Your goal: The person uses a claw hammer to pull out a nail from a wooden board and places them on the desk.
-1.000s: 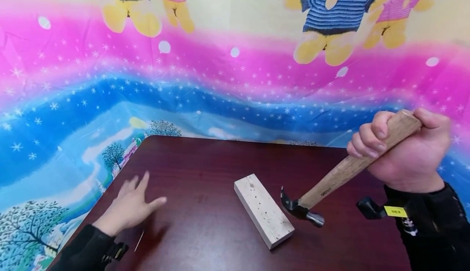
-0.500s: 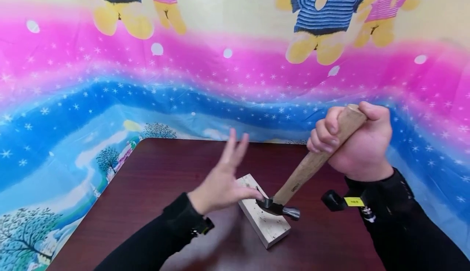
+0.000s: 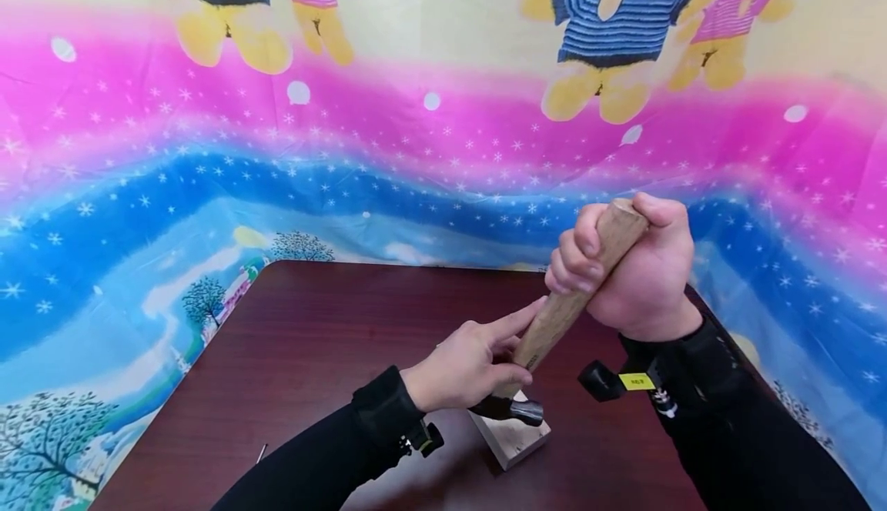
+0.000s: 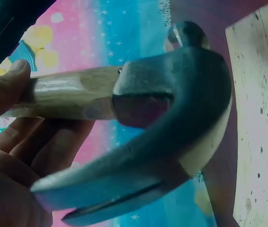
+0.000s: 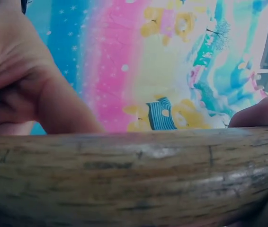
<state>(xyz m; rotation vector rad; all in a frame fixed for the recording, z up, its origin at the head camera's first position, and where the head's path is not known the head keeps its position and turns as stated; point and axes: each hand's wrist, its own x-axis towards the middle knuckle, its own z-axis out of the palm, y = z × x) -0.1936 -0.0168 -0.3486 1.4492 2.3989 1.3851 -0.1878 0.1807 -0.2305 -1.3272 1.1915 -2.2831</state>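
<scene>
A claw hammer hangs head-down, tilted, over the table. My right hand grips the end of its wooden handle, fingers wrapped round it. Lower down, my left hand holds the handle close to the metal head, the thumb on one side and fingers on the other. The left wrist view shows the claw head large, its split prongs curving beneath the left hand's thumb. Below the head lies a pale wooden block dotted with small dark holes, partly hidden by the left hand and hammer. The head appears apart from the block.
The dark red-brown table bears a thin metal piece, like a nail, at the left, partly behind the left sleeve. A printed cloth with bears and snowflakes hangs behind the table.
My left hand has moved right from the table's left side and taken hold of the hammer's handle. The right hand has brought the hammer left, over the block. The block has stayed put.
</scene>
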